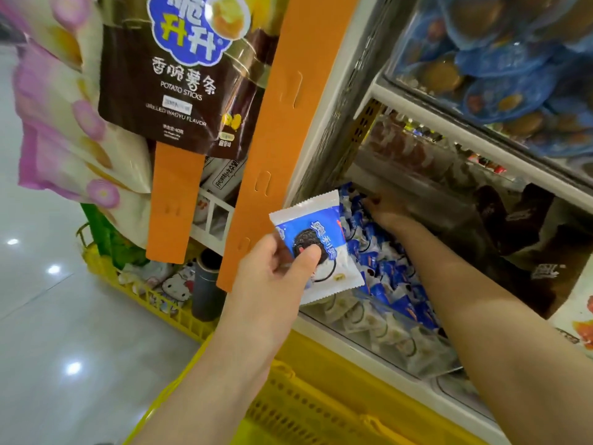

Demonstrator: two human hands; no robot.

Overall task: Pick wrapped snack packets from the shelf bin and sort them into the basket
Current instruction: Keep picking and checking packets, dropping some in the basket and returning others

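Can't see the fingers of right grip: buried among blue packets in the shelf bin, mid-frame. Only get the thumb of left grip on the packet; rest behind it. Can't read its small print. Lose yellow basket at bottom edge, potato sticks bag at top. Can't resolve blurred blue packs, upper right.

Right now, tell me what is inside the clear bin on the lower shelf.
Loose blue-and-white snack packets fill the clear bin, with paler ones against its front wall. The right grip and forearm cover some; the bin's bottom is hidden.
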